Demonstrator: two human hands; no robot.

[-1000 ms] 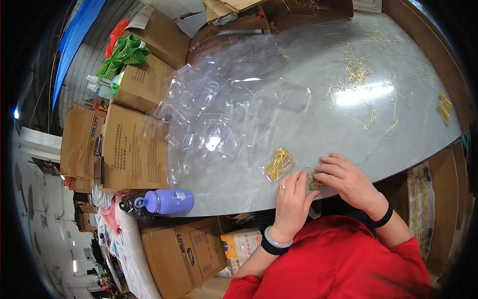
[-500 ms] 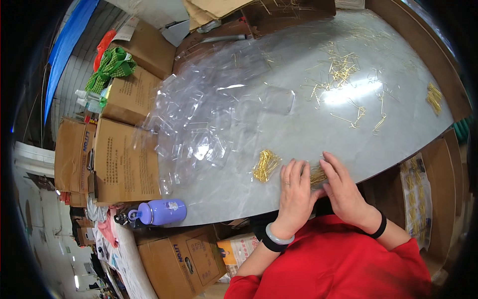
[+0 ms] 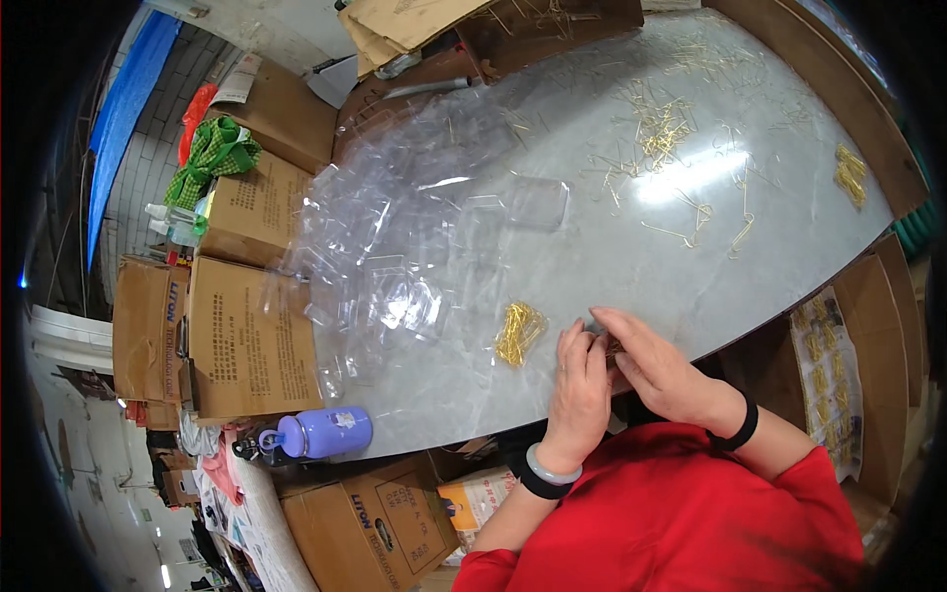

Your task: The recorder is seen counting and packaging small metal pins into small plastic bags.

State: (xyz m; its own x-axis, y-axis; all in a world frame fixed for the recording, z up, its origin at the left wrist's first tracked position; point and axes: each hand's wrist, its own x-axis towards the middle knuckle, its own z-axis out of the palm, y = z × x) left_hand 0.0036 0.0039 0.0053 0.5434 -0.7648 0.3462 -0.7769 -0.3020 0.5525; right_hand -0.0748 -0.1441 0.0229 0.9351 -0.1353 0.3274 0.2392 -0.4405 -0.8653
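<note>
As the right hand tipped inward toward the left hand, the small bunch of gold wires that had shown between them half a second earlier slipped from clear sight, so the pieces looked, to my eye, more closely enclosed. Both hands were cupped just right of the gold hook bundle, the grip drawn nearly closed; whether it had firm hold of those wires, I couldn't tell. That bundle lay untouched on the surface, as before, with loose hooks scattered well beyond it, rightward.
</note>
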